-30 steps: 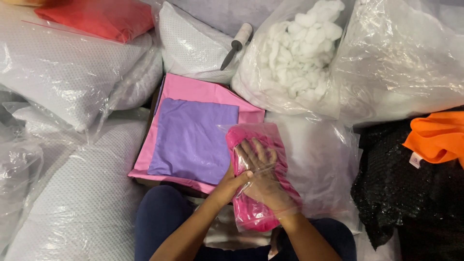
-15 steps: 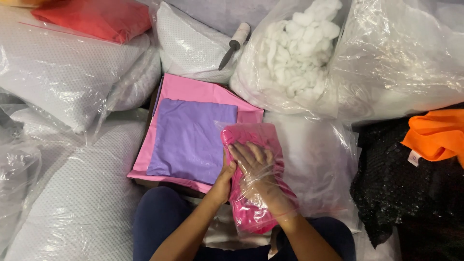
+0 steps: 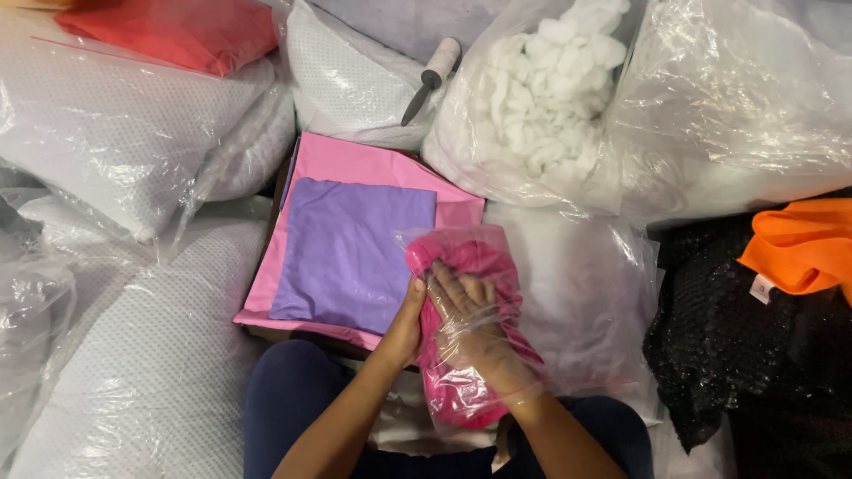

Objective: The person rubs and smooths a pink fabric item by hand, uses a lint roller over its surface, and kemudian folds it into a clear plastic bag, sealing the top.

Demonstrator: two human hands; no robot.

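Note:
A bright pink cloth (image 3: 470, 257) sits inside a clear plastic bag (image 3: 506, 355) over my lap. My right hand (image 3: 466, 324) is inside the bag, fingers spread flat on the pink cloth. My left hand (image 3: 406, 324) grips the bag's left edge from outside. Just to the left lies a folded purple cloth (image 3: 351, 253) on top of a folded light pink cloth (image 3: 364, 164).
White pillows in clear plastic (image 3: 133, 133) crowd the left side. A large bag of white stuffing (image 3: 550, 98) stands at the back, with a lint roller (image 3: 432, 78) leaning beside it. An orange cloth (image 3: 799, 244) lies on black sequinned fabric (image 3: 737, 346) at right. A red packed cloth (image 3: 169, 31) lies top left.
My right hand has pushed the pink cloth further up into the bag, and the bundle has shifted slightly left toward the purple cloth.

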